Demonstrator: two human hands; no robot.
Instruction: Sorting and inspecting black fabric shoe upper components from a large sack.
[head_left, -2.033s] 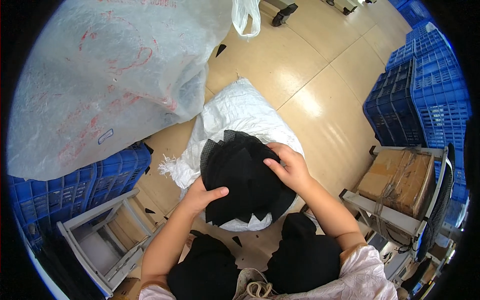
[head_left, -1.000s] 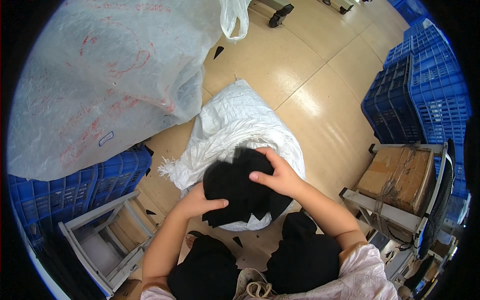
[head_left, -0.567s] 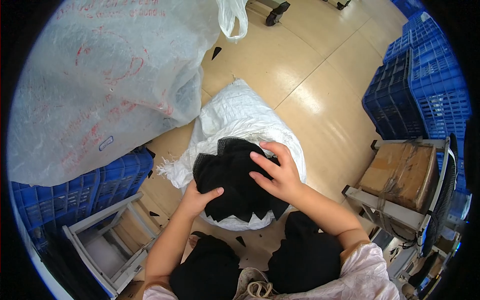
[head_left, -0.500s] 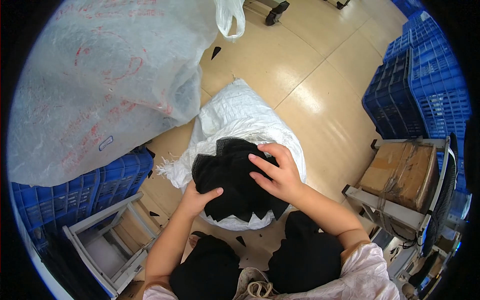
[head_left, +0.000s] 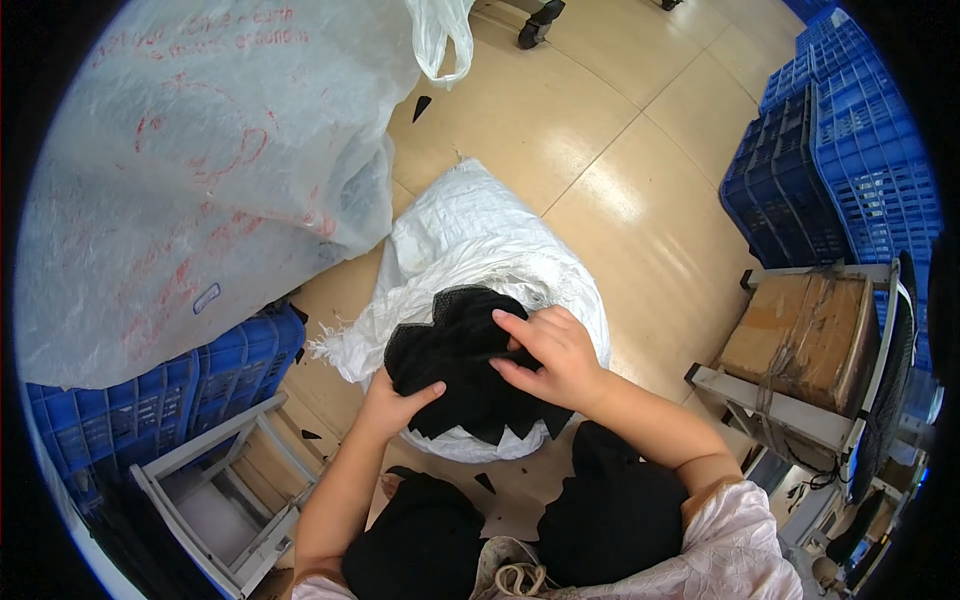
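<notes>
Head view: I see the left hand [head_left: 392, 405] clasping the black fabric stack [head_left: 450, 375] over the white sack [head_left: 455, 222]; the right hand [head_left: 556, 355] has thumb and forefinger slightly parted, any pinch unclear; how much is done or left, I cannot tell.

Passage between hands [head_left: 562, 355] and right crates [head_left: 870, 140]; plastic bag [head_left: 240, 190] blocks front-left.

hands [head_left: 394, 406]: 2 | black bundle [head_left: 450, 355]: 1 | white sack [head_left: 450, 222]: 1
</notes>
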